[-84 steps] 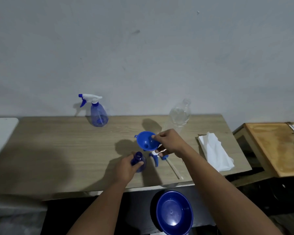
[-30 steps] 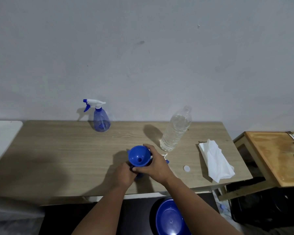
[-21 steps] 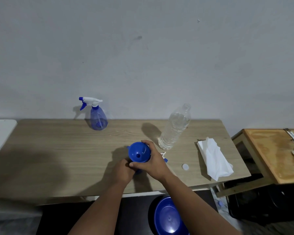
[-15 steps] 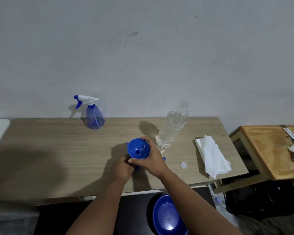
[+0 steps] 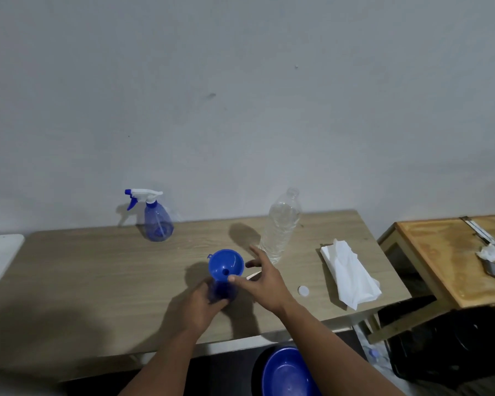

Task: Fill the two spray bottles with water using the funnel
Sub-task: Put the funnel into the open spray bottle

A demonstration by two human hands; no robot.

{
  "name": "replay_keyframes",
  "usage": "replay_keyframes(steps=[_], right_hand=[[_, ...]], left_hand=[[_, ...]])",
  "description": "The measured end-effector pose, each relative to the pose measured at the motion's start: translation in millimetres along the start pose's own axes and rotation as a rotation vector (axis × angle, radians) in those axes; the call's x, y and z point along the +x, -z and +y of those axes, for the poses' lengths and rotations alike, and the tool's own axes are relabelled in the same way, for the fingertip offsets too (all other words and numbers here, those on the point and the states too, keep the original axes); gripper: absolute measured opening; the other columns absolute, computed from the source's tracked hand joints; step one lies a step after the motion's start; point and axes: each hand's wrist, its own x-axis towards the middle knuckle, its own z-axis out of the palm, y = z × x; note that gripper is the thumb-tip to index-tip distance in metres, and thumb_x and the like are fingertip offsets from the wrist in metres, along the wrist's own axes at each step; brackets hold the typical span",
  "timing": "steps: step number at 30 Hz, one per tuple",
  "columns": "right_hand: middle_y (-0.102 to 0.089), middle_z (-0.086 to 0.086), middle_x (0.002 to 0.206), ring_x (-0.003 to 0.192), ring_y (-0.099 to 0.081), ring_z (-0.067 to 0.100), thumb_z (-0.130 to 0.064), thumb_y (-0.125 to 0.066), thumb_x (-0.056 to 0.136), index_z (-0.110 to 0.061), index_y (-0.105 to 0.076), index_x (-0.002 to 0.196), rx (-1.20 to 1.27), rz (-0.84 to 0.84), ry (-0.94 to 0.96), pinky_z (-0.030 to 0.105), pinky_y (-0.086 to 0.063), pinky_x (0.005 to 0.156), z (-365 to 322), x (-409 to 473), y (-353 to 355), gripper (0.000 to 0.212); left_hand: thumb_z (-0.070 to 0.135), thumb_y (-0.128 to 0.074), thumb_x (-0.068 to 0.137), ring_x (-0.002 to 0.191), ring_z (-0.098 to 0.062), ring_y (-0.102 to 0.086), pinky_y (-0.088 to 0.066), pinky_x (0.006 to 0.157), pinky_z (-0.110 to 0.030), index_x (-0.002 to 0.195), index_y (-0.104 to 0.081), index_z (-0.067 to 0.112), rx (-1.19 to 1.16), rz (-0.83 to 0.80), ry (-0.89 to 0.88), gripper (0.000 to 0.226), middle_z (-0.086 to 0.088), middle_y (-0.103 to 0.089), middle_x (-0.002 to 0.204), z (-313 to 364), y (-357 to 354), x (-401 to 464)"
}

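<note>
We see the left hand (image 5: 202, 305) grasping 1 spray bottle (image 5: 222, 290) on the counter (image 5: 97, 281), funnel (image 5: 226, 265) seated in its neck. The right hand (image 5: 265, 281) hovers beside it, fingers spread, released.

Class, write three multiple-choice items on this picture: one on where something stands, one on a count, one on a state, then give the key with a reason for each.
1. Where does the funnel sit?
A. in the neck of the bottle that the left hand holds
B. on the white tissue
C. in the blue basin

2. How many trigger spray heads are screwed onto a bottle?
A. none
B. one
C. two

3. What state is the clear water bottle in?
A. lying on its side
B. capped
C. upright and uncapped

Key: 1 A, the left hand grips the open spray bottle under the funnel. 2 B, only the far spray bottle wears its head. 3 C, it stands open, and a white cap lies on the table.
</note>
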Motion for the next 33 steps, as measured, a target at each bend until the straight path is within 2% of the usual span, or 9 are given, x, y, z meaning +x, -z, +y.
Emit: replay_keyframes(steps=[2,5,7,10,14,17,23,29,33], right_hand=[[-0.067,-0.008,0.114,0.081,-0.072,0.014,-0.060,-0.085,0.080,-0.043,-0.054,0.141,0.032,0.101,0.017,0.030,-0.062,0.077,2.7,-3.9,7.9,0.070],[-0.069,-0.005,0.084,0.071,-0.062,0.006,-0.042,-0.079,0.093,-0.027,-0.068,0.095,0.139,0.398,0.072,0.039,-0.060,0.073,5.9,-6.6,22.8,0.019],[-0.062,-0.005,0.076,0.070,-0.058,0.009,-0.037,-0.078,0.094,-0.021,-0.060,0.088,0.222,0.581,0.052,0.037,-0.053,0.073,5.8,-2.5,36.5,0.024],[-0.063,-0.002,0.096,0.089,-0.064,0.019,-0.041,-0.087,0.084,-0.028,-0.054,0.108,0.261,0.686,-0.026,0.035,-0.053,0.080,4.3,12.7,60.0,0.043],[-0.050,-0.001,0.138,0.125,-0.053,0.016,-0.047,-0.098,0.069,-0.034,-0.034,0.154,0.190,0.514,-0.086,0.038,-0.049,0.105,2.1,46.0,86.2,0.107],[-0.046,0.002,0.149,0.135,-0.050,0.020,-0.051,-0.100,0.059,-0.032,-0.032,0.159,0.134,0.382,-0.082,0.045,-0.047,0.115,-2.2,69.3,93.1,0.122],[-0.063,-0.009,0.122,0.116,-0.064,0.020,-0.043,-0.101,0.061,-0.031,-0.052,0.128,0.203,0.467,-0.054,0.041,-0.056,0.102,2.3,94.1,68.1,0.084],[-0.057,-0.018,0.105,0.104,-0.061,0.019,-0.034,-0.096,0.072,-0.025,-0.050,0.126,0.233,0.540,-0.039,0.030,-0.050,0.088,6.2,104.3,52.7,0.072],[-0.063,-0.014,0.108,0.103,-0.068,0.019,-0.027,-0.093,0.076,-0.032,-0.055,0.120,0.341,0.647,-0.044,0.021,-0.052,0.080,5.6,107.6,45.4,0.058]], left_hand=[[0.039,-0.078,0.082,0.097,-0.017,-0.066,-0.034,0.056,-0.002,0.126,-0.061,0.027,0.053,0.000,0.002,0.049,0.006,-0.070,0.103,3.5,7.2,-10.0],[0.039,-0.074,0.086,0.106,-0.018,-0.064,-0.032,0.055,-0.002,0.138,-0.054,0.028,0.068,0.011,-0.037,0.056,0.002,-0.069,0.118,6.6,12.6,-15.1],[0.037,-0.073,0.087,0.094,-0.016,-0.061,-0.031,0.053,-0.001,0.138,-0.053,0.026,0.046,0.018,-0.045,0.056,0.003,-0.068,0.112,8.5,13.5,-14.5],[0.033,-0.074,0.087,0.074,-0.007,-0.046,-0.033,0.054,-0.001,0.134,-0.057,0.021,0.032,0.036,-0.055,0.051,0.008,-0.057,0.095,11.7,9.2,-12.9],[0.032,-0.076,0.086,0.067,-0.003,-0.048,-0.031,0.051,-0.005,0.127,-0.060,0.019,0.002,0.043,-0.010,0.046,0.009,-0.059,0.090,13.5,-1.9,-4.5],[0.035,-0.073,0.088,0.085,-0.020,-0.065,-0.032,0.056,-0.022,0.122,-0.064,0.018,0.014,0.058,0.036,0.039,0.001,-0.070,0.096,18.7,-5.9,-0.6],[0.044,-0.069,0.089,0.090,-0.026,-0.069,-0.034,0.061,-0.027,0.115,-0.064,0.015,0.107,0.110,0.054,0.039,-0.005,-0.073,0.098,21.2,-10.0,12.3],[0.046,-0.072,0.085,0.082,-0.023,-0.069,-0.033,0.058,-0.027,0.105,-0.064,0.017,0.166,0.122,0.043,0.036,-0.003,-0.073,0.090,21.0,-19.6,19.7],[0.045,-0.070,0.088,0.076,-0.023,-0.067,-0.026,0.047,-0.024,0.091,-0.064,0.016,0.169,0.107,0.059,0.030,-0.001,-0.071,0.079,18.1,-24.6,20.2]])
